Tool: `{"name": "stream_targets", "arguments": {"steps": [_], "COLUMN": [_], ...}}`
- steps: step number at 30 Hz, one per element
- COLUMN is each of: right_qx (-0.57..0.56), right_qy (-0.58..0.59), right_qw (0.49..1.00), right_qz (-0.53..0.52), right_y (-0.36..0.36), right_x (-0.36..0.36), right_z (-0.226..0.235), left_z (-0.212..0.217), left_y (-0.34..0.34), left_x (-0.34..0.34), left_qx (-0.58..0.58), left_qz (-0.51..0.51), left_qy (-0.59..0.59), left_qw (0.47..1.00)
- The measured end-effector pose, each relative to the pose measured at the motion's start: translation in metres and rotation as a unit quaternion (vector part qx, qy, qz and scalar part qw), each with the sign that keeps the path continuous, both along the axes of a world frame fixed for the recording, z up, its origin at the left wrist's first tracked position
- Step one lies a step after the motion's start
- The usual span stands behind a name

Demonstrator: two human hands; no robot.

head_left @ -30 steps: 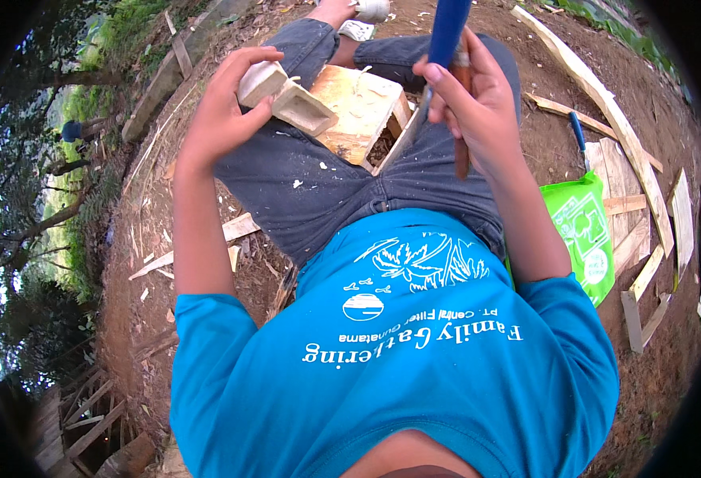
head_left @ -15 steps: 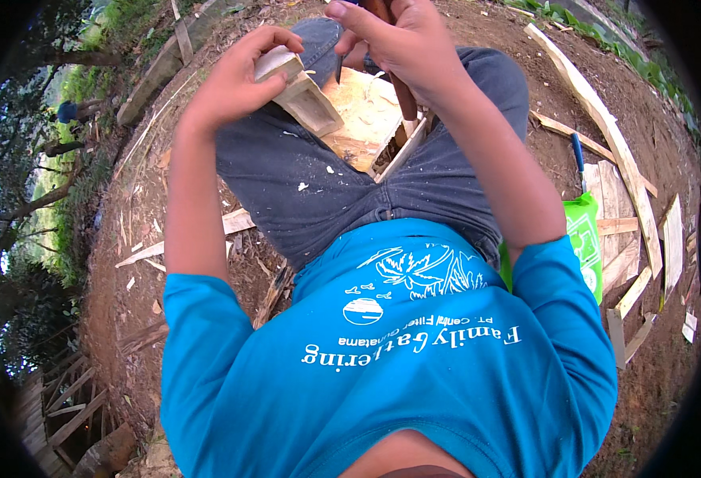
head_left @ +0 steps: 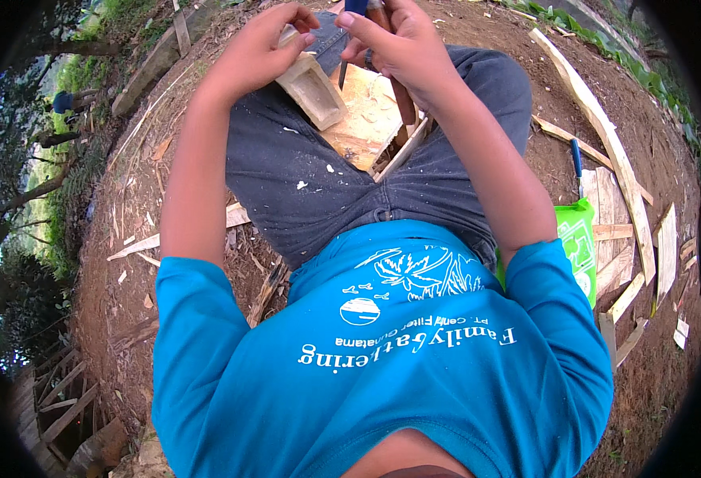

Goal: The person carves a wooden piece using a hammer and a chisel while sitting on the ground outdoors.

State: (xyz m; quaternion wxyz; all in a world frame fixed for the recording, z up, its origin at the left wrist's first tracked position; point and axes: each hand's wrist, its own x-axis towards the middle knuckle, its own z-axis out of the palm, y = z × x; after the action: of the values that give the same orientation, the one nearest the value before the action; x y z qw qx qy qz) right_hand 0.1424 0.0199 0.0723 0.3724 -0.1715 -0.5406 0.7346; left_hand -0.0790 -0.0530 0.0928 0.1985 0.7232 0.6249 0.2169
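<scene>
My left hand (head_left: 274, 44) is closed around the upper end of a small pale wooden block (head_left: 314, 92), which has a rectangular hollow cut into its face. The block tilts above my left thigh. In my right hand (head_left: 406, 52) are two tools held together. One has a blue handle (head_left: 356, 7) and a thin dark metal shaft (head_left: 342, 75) pointing down beside the block. The other is a brown wooden tool or handle (head_left: 403, 102) that runs down below my palm; its upper end is cut off by the frame. A flat wooden board (head_left: 369, 111) lies between my legs under both hands.
A green bag (head_left: 577, 239) lies by my right side. Beyond it are a blue-handled tool (head_left: 576, 158), a long pale plank (head_left: 593, 107) and several offcuts on brown soil. A wood strip (head_left: 171, 239) lies at left; a person (head_left: 63, 102) is far off.
The wooden block has turned in my left hand, so its hollow faces up more. The blue handle has come further into view at my right hand.
</scene>
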Motion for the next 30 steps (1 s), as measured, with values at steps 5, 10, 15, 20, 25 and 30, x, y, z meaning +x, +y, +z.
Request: {"name": "stream_targets", "arguments": {"steps": [5,10,15,20,25,30], "right_qx": [-0.026,-0.034,-0.014,-0.013,0.022,0.047], "right_qy": [0.020,0.049,0.015,0.049,0.065,0.056], "right_qw": [0.999,0.998,1.000,0.998,0.997,0.997], "right_qz": [-0.016,-0.034,-0.019,-0.023,0.017,-0.001], "right_y": [-0.002,-0.008,-0.012,-0.018,-0.015,-0.013], "right_x": [0.017,0.025,0.038,0.031,0.016,-0.002], "right_z": [0.011,0.027,0.027,0.030,0.023,0.004], "left_z": [-0.007,-0.019,0.007,0.075,0.036,0.028], "left_y": [0.023,0.032,0.014,-0.013,-0.022,-0.023], "left_x": [-0.010,0.007,0.025,0.065,0.052,0.040], "left_qx": [-0.161,-0.220,-0.146,-0.094,-0.075,-0.085], "left_qz": [-0.044,-0.107,-0.121,-0.095,-0.011,0.025], "left_qy": [-0.242,-0.364,-0.331,-0.097,-0.183,-0.251], "left_qw": [0.956,0.899,0.924,0.986,0.980,0.964]}}
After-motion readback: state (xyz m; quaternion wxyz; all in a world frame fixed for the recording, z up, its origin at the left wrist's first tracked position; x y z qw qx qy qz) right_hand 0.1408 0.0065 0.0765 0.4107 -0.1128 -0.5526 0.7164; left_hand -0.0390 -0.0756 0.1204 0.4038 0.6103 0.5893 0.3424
